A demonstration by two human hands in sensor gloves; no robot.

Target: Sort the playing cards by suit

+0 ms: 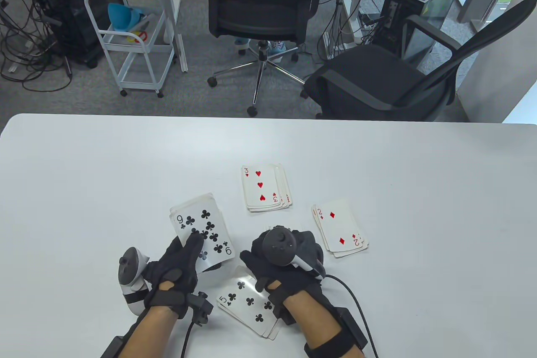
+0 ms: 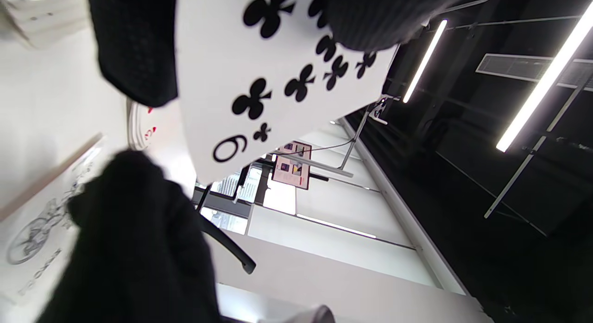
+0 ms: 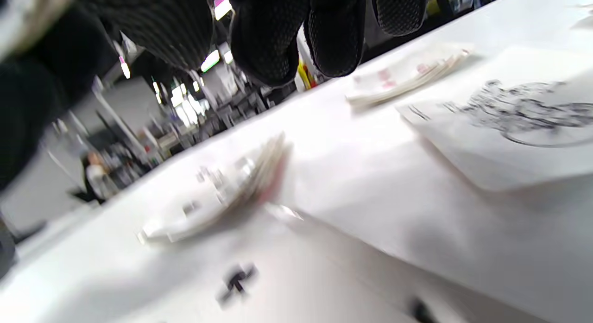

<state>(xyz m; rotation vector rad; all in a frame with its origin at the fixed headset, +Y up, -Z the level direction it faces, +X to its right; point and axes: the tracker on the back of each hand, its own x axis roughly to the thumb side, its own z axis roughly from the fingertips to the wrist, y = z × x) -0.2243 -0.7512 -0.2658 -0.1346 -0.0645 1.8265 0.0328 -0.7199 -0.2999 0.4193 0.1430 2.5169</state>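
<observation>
**Nine of clubs up, three piles down**

The risk I saw was a slip. The left hand pinched a stack of cards with the nine of clubs on top, thumb on its face, raised off the table. A loose pinch could have spilled the stack over the clubs pile just below, or sent the nine to the wrong suit.

The right hand hovered low between the piles with fingers curled; whether it held anything, I could not tell.

The cards looked large, white and slightly glossy. The hearts pile, three on top, lay near the middle; the diamonds pile, two on top, to its right, fanned a little.
</observation>
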